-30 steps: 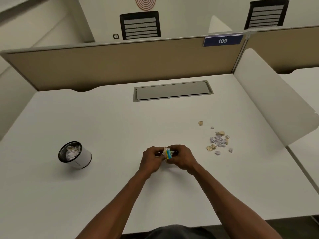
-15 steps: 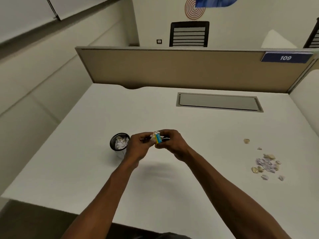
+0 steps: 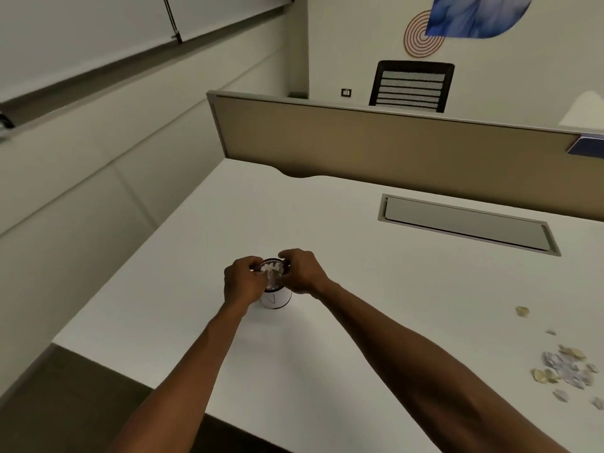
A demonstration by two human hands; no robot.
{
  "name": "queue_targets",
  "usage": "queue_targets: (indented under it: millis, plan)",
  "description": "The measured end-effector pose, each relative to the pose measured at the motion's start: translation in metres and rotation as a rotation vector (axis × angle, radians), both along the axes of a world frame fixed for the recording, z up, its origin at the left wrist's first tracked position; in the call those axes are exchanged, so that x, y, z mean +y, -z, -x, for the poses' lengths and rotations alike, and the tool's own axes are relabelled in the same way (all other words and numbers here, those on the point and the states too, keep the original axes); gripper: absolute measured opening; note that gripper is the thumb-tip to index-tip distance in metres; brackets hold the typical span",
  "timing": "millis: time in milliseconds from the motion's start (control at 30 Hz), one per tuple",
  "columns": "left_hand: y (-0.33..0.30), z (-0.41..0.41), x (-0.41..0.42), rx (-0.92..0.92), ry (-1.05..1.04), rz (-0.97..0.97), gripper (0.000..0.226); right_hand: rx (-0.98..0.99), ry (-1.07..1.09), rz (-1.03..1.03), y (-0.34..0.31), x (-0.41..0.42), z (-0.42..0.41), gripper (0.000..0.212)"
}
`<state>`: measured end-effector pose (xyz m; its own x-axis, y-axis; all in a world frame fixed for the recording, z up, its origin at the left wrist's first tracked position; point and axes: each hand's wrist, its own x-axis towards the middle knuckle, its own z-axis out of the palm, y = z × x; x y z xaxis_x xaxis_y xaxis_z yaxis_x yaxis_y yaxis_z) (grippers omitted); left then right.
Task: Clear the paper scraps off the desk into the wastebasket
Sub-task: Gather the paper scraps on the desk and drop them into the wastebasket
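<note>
A small white wastebasket [image 3: 277, 299] with a dark rim stands on the white desk [image 3: 376, 315], left of centre. My left hand [image 3: 243, 282] and my right hand [image 3: 304, 273] meet right over its mouth, fingers curled in. Between the fingertips sits a bunch of white paper scraps [image 3: 273, 271], level with the rim; the basket's opening is mostly hidden by both hands. A loose pile of pale purple and tan scraps [image 3: 562, 367] lies on the desk at the far right, with one tan scrap [image 3: 522, 311] apart from it.
A grey cable hatch [image 3: 467, 225] is set into the desk at the back. A tan divider panel [image 3: 392, 148] closes the far side, with a black chair [image 3: 411, 86] behind it. The desk's left edge [image 3: 137, 263] drops beside a wall.
Both hands carried the bunch of scraps leftward from mid-desk to over the wastebasket. The view swung left, so the scrap pile now sits at the right edge.
</note>
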<state>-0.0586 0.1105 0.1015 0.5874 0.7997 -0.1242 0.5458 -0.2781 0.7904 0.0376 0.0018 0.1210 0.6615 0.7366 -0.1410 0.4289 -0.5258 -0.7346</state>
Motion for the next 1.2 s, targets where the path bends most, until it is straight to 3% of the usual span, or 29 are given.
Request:
queue_targets:
  millis: [33,133,200,267,400,467,600,700,833,967,1067,1200]
  plan:
    - [0.001,0.001,0.001,0.012,0.013,-0.033,0.036,-0.055,-0.033,0.014,0.000,0.001,0.000,0.016]
    - [0.004,0.008,-0.001,-0.013,0.055,-0.140,0.038,-0.178,-0.092,0.025,0.000,-0.003,0.001,0.038]
    - [0.011,0.017,-0.005,-0.093,0.115,-0.273,0.035,-0.233,-0.147,-0.047,0.004,-0.008,0.005,0.032]
    - [0.019,0.025,-0.010,-0.107,0.223,-0.401,0.034,-0.286,-0.217,-0.056,0.014,-0.014,0.012,0.041]
    - [0.039,0.027,-0.007,0.135,0.463,-0.557,0.041,-0.440,-0.387,0.212,0.040,-0.022,0.023,0.074]
    - [0.043,0.025,-0.004,0.189,0.479,-0.543,0.040,-0.458,-0.386,0.174,0.042,-0.025,0.024,0.079]
    - [0.043,0.025,-0.002,0.120,0.428,-0.560,0.040,-0.380,-0.181,-0.140,0.040,-0.044,0.028,0.064]
    - [0.045,0.028,-0.004,0.004,0.365,-0.570,0.036,-0.270,0.122,-0.215,0.054,-0.090,0.031,0.043]
    - [0.048,0.033,-0.035,-0.197,0.367,-0.546,0.045,-0.261,0.514,-0.096,0.084,-0.187,0.028,0.032]
    - [0.064,0.031,-0.093,-0.210,0.620,-0.489,0.045,-0.261,0.800,0.168,0.111,-0.285,0.027,0.031]
    - [0.086,0.017,-0.130,-0.163,0.780,-0.447,0.048,-0.234,0.856,0.297,0.124,-0.330,0.032,0.031]
    - [0.104,-0.011,-0.175,-0.148,0.943,-0.457,0.051,-0.281,0.752,0.299,0.130,-0.342,0.045,0.039]
